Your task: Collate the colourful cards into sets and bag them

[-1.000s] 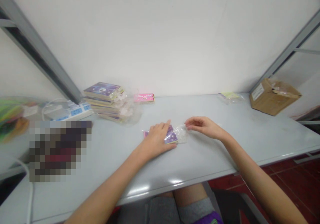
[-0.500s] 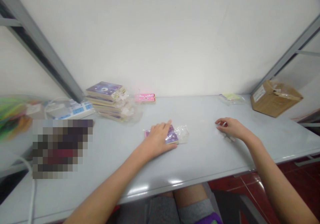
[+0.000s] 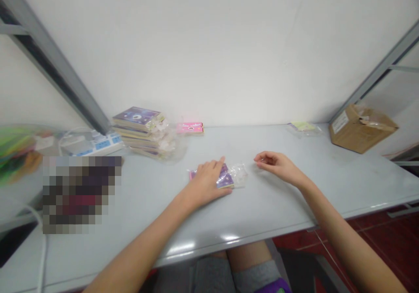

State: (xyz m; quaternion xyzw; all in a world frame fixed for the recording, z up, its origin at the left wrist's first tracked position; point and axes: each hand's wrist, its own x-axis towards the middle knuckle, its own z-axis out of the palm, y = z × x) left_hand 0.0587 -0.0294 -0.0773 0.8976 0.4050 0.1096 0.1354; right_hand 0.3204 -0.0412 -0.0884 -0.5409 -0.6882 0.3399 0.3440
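A purple pack of cards in a clear plastic bag (image 3: pixel 225 178) lies on the table in front of me. My left hand (image 3: pixel 207 180) rests flat across its left part, fingers and thumb spread, pressing on it from above. The bag's loose, crumpled end (image 3: pixel 239 175) sticks out to the right. Just beyond that end, my right hand (image 3: pixel 273 164) hovers over the table with curled fingers, thumb and forefinger tips close together. Whether anything is pinched there is too small to make out.
At the back left stands a pile of bagged card packs (image 3: pixel 140 131), beside a pink pack (image 3: pixel 190 128). A power strip (image 3: pixel 103 143) is further left. A yellowish bagged pack (image 3: pixel 304 128) and a cardboard box (image 3: pixel 360 129) sit at the back right. The table's front edge (image 3: pixel 229 239) is near my lap.
My right hand has moved left, nearer the bag's loose end. My left hand and the pack under it have stayed in place.
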